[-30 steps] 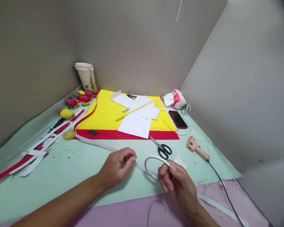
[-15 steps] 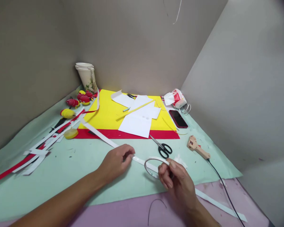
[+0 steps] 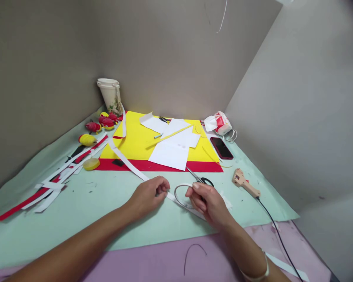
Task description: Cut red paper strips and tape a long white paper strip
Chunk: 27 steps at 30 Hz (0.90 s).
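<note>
My left hand is closed, its thumb and finger pinching a long white strip. That strip runs from the yellow sheet through the left fingers and on beneath the right hand. My right hand grips a thin curved hoop, dark on the inside and pale along its top edge. The hoop's lower side rests along or just over the strip; whether they are joined I cannot tell. Behind the right hand lie scissors with black handles, partly covered by it.
A hot glue gun with a black cord lies to the right, near a phone. White papers cover part of a yellow sheet. Cut strips, a yellow tape roll and a white bucket are left.
My right hand has moved up and left with the hoop, bringing it closer to the left hand and over the scissors handles. The white strip has shifted slightly. The left hand keeps its pinch.
</note>
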Motion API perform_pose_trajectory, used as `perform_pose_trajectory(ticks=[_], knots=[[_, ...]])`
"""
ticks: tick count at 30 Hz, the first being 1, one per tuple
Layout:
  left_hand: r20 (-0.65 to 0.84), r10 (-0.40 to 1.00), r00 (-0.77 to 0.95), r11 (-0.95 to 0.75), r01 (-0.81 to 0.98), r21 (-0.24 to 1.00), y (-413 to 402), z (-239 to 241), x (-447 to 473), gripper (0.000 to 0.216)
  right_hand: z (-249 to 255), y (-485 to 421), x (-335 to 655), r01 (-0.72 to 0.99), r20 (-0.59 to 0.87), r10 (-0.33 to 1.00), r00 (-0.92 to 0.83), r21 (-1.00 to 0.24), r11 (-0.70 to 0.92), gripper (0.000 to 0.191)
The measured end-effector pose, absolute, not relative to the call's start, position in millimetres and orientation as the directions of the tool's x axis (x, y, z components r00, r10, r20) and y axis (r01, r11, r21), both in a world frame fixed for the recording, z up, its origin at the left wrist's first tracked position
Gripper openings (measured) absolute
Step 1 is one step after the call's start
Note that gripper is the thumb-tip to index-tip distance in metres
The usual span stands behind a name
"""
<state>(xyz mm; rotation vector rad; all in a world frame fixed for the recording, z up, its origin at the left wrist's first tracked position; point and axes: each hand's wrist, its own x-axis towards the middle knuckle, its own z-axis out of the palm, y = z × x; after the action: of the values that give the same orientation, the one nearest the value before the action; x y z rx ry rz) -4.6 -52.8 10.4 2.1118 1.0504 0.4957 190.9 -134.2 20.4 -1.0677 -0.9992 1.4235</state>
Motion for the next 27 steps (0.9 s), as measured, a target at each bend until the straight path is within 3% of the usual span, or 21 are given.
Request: perform_pose_trajectory(ticks=[6,12,18,27], knots=[[0.005,0.798,0.602,-0.385,0.503,0.774,-51,12,-6,0.014,9,-126,190,-0.215,-0.203,0.978,-0.036,-0.955,-0.206,0.035],[0.026,0.800,0.600,-0.396,0.494,0.774,-52,10,-6,0.013,26,-136,192,-0.127,-0.108,0.994,-0.010,-0.986,-0.108,0.035],[0.044,0.797,0.602,-0.405,0.479,0.778,-52,8,-6,0.013,15,-134,187,0.025,-0.165,0.986,0.008,-0.986,-0.165,0.038],[-0.021,0.798,0.602,-0.350,0.492,0.797,-54,18,-6,0.019,13,-132,187,0.079,-0.169,0.985,0.023,-0.982,-0.171,0.039]])
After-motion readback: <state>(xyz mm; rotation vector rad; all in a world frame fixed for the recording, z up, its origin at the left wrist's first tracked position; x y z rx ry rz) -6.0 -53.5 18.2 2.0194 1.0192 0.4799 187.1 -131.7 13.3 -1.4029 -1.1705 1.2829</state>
